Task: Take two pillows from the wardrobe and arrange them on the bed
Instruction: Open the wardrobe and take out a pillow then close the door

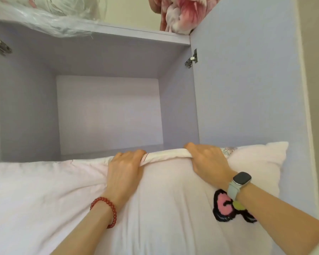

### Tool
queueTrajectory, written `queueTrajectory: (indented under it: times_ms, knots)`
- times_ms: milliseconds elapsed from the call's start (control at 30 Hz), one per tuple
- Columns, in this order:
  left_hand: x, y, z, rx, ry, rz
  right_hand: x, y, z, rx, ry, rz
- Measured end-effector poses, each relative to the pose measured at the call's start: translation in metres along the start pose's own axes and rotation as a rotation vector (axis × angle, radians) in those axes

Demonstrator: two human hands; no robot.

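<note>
both hands are clamped over the far edge of the pillows: the left hand point(124, 167) with fingers curled over the rolled hem just left of centre, the right hand point(208, 159) gripping the same hem just beside it to the right, a bunched ridge of fabric stretched between them. each hand is closed on cloth, knuckles up, fingertips hidden behind the edge

the pale pink pillow point(164, 208), with a black and pink bow patch point(226, 205) near the right wrist, lies broad and low across the bottom of the view, its long axis running left to right, and it sits between the person and the wardrobe compartment point(109, 115). a second pillow corner point(261, 162) shows past the right hand against the open wardrobe door point(247, 80), and whether it is gripped too i cannot tell

the compartment behind looks bare, so the load seems already out at the opening. the coming move is probably a pull toward the body and a turn away, with both hands equally near, the right one closer to the door, which the wide load could brush
</note>
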State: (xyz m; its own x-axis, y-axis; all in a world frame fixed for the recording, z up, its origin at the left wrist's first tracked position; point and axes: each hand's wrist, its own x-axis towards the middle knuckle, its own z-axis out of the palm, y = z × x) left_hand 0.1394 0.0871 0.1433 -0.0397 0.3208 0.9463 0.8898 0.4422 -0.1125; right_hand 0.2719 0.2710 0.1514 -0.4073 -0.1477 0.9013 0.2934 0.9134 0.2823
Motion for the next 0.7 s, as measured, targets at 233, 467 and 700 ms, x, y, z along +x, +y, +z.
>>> queueTrajectory:
  times_ms: [233,467,700]
  knots:
    - [-0.120,0.048,0.050,-0.313,-0.327,-0.142,-0.138,-0.012,-0.001,0.101,-0.516,0.204]
    - [-0.192,0.108,0.076,-0.531,-0.541,0.080,-0.260,-0.026,-0.042,0.177,-0.487,0.558]
    - [-0.205,0.142,0.098,-0.569,-0.494,0.348,-0.280,0.023,-0.047,0.114,-0.196,1.082]
